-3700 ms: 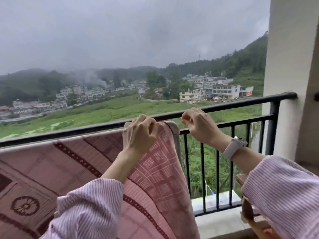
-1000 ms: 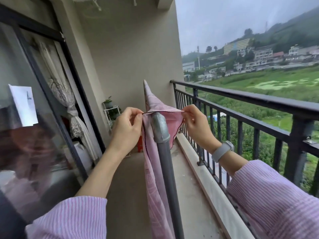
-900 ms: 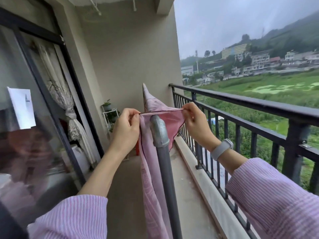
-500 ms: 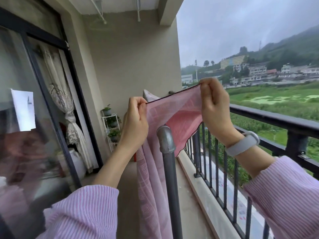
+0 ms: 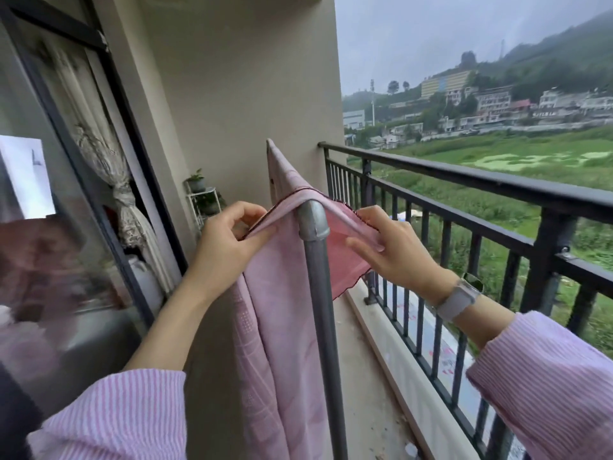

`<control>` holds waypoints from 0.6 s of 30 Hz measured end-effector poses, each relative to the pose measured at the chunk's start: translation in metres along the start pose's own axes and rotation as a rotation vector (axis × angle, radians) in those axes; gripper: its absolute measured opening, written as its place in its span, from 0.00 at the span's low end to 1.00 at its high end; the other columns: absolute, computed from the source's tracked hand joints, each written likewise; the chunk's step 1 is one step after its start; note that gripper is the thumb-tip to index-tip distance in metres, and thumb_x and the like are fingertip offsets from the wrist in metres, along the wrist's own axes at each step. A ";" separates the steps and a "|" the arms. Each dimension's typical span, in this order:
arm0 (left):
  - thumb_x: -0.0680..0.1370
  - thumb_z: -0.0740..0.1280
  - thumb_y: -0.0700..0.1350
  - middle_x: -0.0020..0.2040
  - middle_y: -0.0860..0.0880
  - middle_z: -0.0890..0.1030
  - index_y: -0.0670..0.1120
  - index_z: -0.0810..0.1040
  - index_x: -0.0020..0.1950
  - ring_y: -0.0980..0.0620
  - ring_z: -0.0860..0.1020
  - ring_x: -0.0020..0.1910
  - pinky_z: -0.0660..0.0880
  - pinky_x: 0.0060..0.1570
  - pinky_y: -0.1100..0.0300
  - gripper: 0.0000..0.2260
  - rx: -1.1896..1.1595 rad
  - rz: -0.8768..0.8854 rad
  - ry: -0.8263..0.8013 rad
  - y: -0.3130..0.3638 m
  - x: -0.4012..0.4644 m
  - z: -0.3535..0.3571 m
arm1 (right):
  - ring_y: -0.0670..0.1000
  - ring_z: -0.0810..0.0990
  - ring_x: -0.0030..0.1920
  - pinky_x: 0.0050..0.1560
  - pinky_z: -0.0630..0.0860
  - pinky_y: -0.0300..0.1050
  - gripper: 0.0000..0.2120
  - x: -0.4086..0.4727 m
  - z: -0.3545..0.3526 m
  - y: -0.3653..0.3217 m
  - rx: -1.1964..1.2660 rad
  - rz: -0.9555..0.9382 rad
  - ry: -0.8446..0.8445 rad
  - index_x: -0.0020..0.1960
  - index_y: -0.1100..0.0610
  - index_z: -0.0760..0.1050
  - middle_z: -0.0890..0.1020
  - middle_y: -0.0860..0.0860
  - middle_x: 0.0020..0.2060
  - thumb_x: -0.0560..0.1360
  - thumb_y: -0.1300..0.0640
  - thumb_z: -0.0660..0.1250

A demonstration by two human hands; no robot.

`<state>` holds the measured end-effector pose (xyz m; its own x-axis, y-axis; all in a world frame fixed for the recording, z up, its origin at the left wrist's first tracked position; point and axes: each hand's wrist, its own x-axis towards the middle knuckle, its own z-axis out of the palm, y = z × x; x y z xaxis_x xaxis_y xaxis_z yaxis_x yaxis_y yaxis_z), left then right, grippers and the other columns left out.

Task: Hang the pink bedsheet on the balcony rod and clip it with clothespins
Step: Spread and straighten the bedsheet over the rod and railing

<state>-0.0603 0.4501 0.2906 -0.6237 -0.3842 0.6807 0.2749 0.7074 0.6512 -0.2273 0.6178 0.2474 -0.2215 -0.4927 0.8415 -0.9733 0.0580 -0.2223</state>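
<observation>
The pink bedsheet [image 5: 282,313] hangs over a grey metal rod [image 5: 323,313] that runs away from me along the balcony, with its elbow joint just in front of me. My left hand [image 5: 229,240] pinches the sheet's dark-stitched edge on the left side of the rod. On the right side, my right hand [image 5: 394,250] holds the edge between thumb and fingers and pulls it down over the joint. The sheet's long part drops on the left; a shorter corner hangs on the right. No clothespins are in view.
A black balcony railing [image 5: 497,187] runs along the right with a low ledge below. A glass sliding door [image 5: 66,227] with curtains lines the left. A small plant stand [image 5: 202,200] is by the far wall. The floor strip between is narrow.
Half a second ago both hands held the sheet's edge lifted above the rod end. They have since lowered it, and the edge now lies draped over the elbow joint.
</observation>
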 end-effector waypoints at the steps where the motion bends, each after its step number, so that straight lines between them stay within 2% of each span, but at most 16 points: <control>1: 0.71 0.70 0.36 0.38 0.53 0.79 0.51 0.77 0.41 0.62 0.75 0.36 0.72 0.40 0.72 0.09 0.005 -0.042 0.007 -0.003 -0.004 -0.003 | 0.47 0.69 0.25 0.28 0.63 0.37 0.13 0.001 0.001 0.000 0.020 -0.005 0.028 0.50 0.64 0.72 0.77 0.54 0.28 0.75 0.53 0.63; 3: 0.72 0.69 0.37 0.39 0.47 0.79 0.47 0.77 0.41 0.56 0.75 0.38 0.72 0.43 0.64 0.06 0.056 -0.112 -0.017 -0.008 -0.010 -0.009 | 0.42 0.67 0.23 0.26 0.61 0.32 0.08 0.006 -0.001 0.003 0.107 0.045 0.150 0.47 0.65 0.73 0.74 0.54 0.26 0.75 0.60 0.61; 5: 0.72 0.69 0.39 0.39 0.46 0.78 0.47 0.75 0.41 0.53 0.74 0.39 0.71 0.43 0.60 0.05 0.124 -0.115 -0.011 -0.006 -0.009 -0.011 | 0.40 0.66 0.22 0.26 0.61 0.31 0.06 0.014 -0.006 0.009 0.133 0.103 0.274 0.46 0.67 0.72 0.72 0.53 0.26 0.75 0.64 0.59; 8: 0.72 0.70 0.40 0.36 0.51 0.78 0.49 0.76 0.39 0.56 0.75 0.35 0.71 0.38 0.65 0.06 0.264 0.034 0.130 0.014 0.015 -0.007 | 0.39 0.65 0.23 0.25 0.60 0.31 0.07 0.026 -0.014 0.024 0.115 0.193 0.441 0.45 0.65 0.72 0.69 0.45 0.27 0.76 0.63 0.57; 10: 0.70 0.69 0.39 0.36 0.51 0.78 0.48 0.77 0.40 0.55 0.74 0.35 0.70 0.37 0.64 0.04 0.356 0.126 0.173 0.034 0.036 -0.001 | 0.40 0.65 0.25 0.27 0.62 0.37 0.08 0.028 -0.015 0.036 0.110 0.305 0.500 0.45 0.64 0.71 0.68 0.41 0.28 0.78 0.61 0.56; 13: 0.68 0.68 0.40 0.35 0.53 0.77 0.48 0.77 0.39 0.55 0.74 0.33 0.69 0.36 0.64 0.04 0.480 0.132 0.159 0.043 0.045 0.004 | 0.49 0.67 0.29 0.32 0.66 0.50 0.10 0.015 -0.008 0.049 0.088 0.487 0.392 0.46 0.62 0.71 0.70 0.45 0.30 0.79 0.58 0.55; 15: 0.69 0.67 0.40 0.34 0.53 0.77 0.49 0.78 0.39 0.58 0.75 0.32 0.69 0.36 0.65 0.04 0.509 0.095 0.148 0.033 0.034 -0.001 | 0.54 0.71 0.33 0.34 0.69 0.52 0.10 0.006 -0.004 0.050 0.044 0.556 0.204 0.47 0.62 0.72 0.74 0.51 0.33 0.79 0.56 0.56; 18: 0.72 0.66 0.39 0.31 0.56 0.78 0.50 0.81 0.40 0.67 0.74 0.29 0.67 0.31 0.74 0.06 0.381 0.045 0.105 0.020 0.024 -0.013 | 0.57 0.76 0.40 0.42 0.73 0.52 0.08 0.008 -0.009 0.034 0.042 0.512 0.001 0.47 0.64 0.75 0.80 0.58 0.39 0.77 0.59 0.60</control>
<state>-0.0597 0.4472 0.3243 -0.5338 -0.3923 0.7491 -0.0034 0.8869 0.4620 -0.2630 0.6238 0.2513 -0.6690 -0.4095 0.6203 -0.7369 0.2562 -0.6256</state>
